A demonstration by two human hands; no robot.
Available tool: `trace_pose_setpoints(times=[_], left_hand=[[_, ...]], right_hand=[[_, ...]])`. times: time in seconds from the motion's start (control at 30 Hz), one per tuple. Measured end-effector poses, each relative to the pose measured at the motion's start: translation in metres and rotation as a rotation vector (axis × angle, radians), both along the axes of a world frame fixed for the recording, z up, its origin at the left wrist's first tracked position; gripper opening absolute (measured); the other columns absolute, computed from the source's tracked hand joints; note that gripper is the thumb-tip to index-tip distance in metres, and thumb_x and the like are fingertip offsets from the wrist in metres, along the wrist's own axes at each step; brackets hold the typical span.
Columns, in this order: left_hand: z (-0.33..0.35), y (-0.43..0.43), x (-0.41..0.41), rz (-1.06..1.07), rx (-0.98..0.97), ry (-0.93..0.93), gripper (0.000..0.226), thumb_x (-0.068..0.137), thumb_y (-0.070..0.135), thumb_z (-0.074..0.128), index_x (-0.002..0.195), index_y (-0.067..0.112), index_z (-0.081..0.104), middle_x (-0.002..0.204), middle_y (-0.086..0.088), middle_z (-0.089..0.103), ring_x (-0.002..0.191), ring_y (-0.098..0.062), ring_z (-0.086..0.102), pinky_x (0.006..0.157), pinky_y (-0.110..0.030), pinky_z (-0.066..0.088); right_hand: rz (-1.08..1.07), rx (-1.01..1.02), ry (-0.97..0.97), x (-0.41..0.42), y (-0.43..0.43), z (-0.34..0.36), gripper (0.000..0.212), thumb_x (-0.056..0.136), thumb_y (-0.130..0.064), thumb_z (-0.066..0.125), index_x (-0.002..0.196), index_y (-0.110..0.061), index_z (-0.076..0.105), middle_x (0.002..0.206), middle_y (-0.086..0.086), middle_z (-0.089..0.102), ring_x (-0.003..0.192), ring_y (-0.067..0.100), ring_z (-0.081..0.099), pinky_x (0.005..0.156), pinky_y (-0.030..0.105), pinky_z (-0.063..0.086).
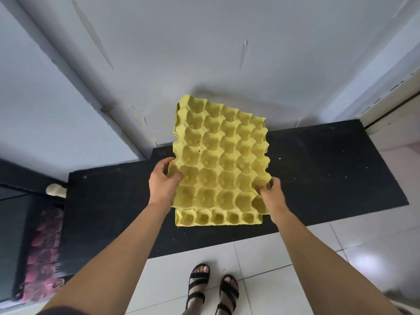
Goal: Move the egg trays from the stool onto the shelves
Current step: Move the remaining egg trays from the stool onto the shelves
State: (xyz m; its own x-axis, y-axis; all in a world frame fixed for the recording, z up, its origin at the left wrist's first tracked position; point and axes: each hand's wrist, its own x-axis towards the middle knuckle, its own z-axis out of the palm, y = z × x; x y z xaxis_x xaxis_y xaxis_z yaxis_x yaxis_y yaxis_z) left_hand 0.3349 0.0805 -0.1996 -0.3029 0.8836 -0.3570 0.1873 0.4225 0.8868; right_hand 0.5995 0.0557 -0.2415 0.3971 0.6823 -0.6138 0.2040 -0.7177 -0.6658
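yellow egg tray [221,153] pinched between both hands' fingers [176,177]

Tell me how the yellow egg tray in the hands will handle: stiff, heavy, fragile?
Probably light: the yellow egg tray is empty, and the left hand and right hand hold it tilted by its near edges alone. Seemingly stiff: it shows no sag. Likely fragile at the rim, which looks thin and scalloped.

I count two yellow egg trays, the upper tray [220,153] in my left hand [162,181] and right hand [271,194], the lower tray [218,218] on the one black surface [329,167], plus one blurred pink stack [43,253] and two sandals [200,280].
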Motion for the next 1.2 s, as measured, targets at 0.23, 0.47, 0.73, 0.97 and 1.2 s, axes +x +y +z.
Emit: trace_pose_setpoints(times=[0.23,0.47,0.73,0.97,1.2], left_hand=[[0.014,-0.005,-0.005,-0.005,-0.026,0.040,0.049,0.078,0.001,0.062,0.124,0.018,0.053,0.115,-0.001,0.057,0.108,-0.024,0.055,0.096,-0.046,0.046],[0.060,-0.035,-0.006,-0.067,0.000,0.162,0.051,0.091,0.013,0.054,0.139,0.013,0.038,0.135,-0.007,0.048,0.123,-0.026,0.045,0.098,-0.036,0.038],[0.147,-0.134,-0.025,-0.010,0.148,0.279,0.052,0.089,0.013,0.052,0.139,0.014,0.037,0.120,-0.009,0.051,0.105,-0.024,0.049,0.085,-0.033,0.040],[0.234,-0.268,-0.080,0.278,0.266,0.318,0.045,0.087,0.011,0.050,0.131,0.019,0.043,0.107,-0.005,0.056,0.093,-0.025,0.055,0.075,-0.035,0.044],[0.319,-0.374,-0.163,0.575,0.432,0.363,0.042,0.087,0.010,0.053,0.126,0.019,0.044,0.108,-0.003,0.054,0.097,-0.023,0.051,0.075,-0.033,0.039]], right_hand=[[-0.009,0.077,-0.001,-0.003,-0.011,0.019,0.040,0.095,-0.016,0.051,0.132,-0.023,0.036,0.112,-0.001,0.049,0.101,0.020,0.048,0.083,0.036,0.039],[0.089,0.221,-0.217,-0.007,-0.024,0.081,0.044,0.093,-0.020,0.052,0.135,-0.018,0.038,0.098,-0.003,0.049,0.094,0.021,0.050,0.083,0.037,0.041],[0.265,0.432,-0.178,-0.026,-0.094,0.165,0.046,0.093,-0.029,0.051,0.137,-0.020,0.041,0.116,0.003,0.059,0.110,0.026,0.056,0.095,0.042,0.046],[0.470,0.643,-0.180,-0.093,-0.159,0.258,0.050,0.095,-0.020,0.050,0.141,-0.008,0.037,0.133,0.018,0.052,0.116,0.031,0.053,0.096,0.037,0.040],[0.632,0.859,-0.078,-0.207,-0.207,0.349,0.046,0.092,-0.018,0.054,0.135,-0.009,0.044,0.137,0.012,0.052,0.121,0.031,0.051,0.101,0.040,0.039]])
